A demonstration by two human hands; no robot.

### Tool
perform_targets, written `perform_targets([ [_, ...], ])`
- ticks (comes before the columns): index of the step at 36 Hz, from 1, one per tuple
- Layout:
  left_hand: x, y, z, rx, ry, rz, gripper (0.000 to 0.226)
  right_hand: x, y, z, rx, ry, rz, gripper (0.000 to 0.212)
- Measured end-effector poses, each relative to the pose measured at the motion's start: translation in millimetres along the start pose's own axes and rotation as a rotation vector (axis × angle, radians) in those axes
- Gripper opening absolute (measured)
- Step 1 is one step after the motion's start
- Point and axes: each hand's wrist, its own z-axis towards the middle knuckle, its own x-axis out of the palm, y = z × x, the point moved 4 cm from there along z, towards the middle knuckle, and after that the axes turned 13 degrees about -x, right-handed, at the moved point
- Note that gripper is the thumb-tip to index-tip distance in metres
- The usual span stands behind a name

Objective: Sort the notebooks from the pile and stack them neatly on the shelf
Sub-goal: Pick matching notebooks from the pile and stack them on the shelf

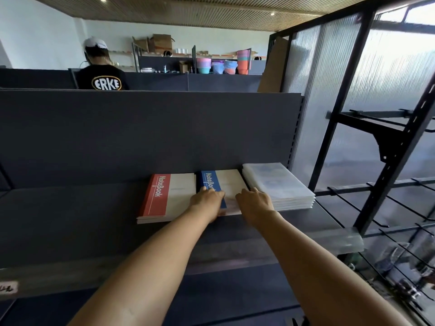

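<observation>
on the dark grey metal shelf (70,208) lie three stacks side by side: a stack of red-and-white notebooks (168,198) on the left, a stack of blue-and-white notebooks (227,182) in the middle, and a stack of pale notebooks in clear plastic sleeves (277,184) on the right. both hands rest on the near end of the blue stack. the left hand (208,200) curls its fingers over the blue spine strip; the right hand (255,202) lies with fingers bent over the white cover, touching the plastic-sleeved stack. motion blur hides whether either hand truly grips.

Head-height view, forward-down, close over shelf (70,208)
</observation>
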Motion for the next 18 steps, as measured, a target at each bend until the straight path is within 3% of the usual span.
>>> perform_targets([
  [7, 4.9, -0.3, -4.0, -0.006, -0.028, -0.023, 0.049, 0.3, 0.6, 3.9, -0.013, 0.011, 0.034, 0.039],
  [18, -4.9, 46.5, -32.2, -0.107, -0.243, -0.129, 0.042, -11.9, 27.6, 6.7, -0.053, -0.189, 0.181, 0.042],
])
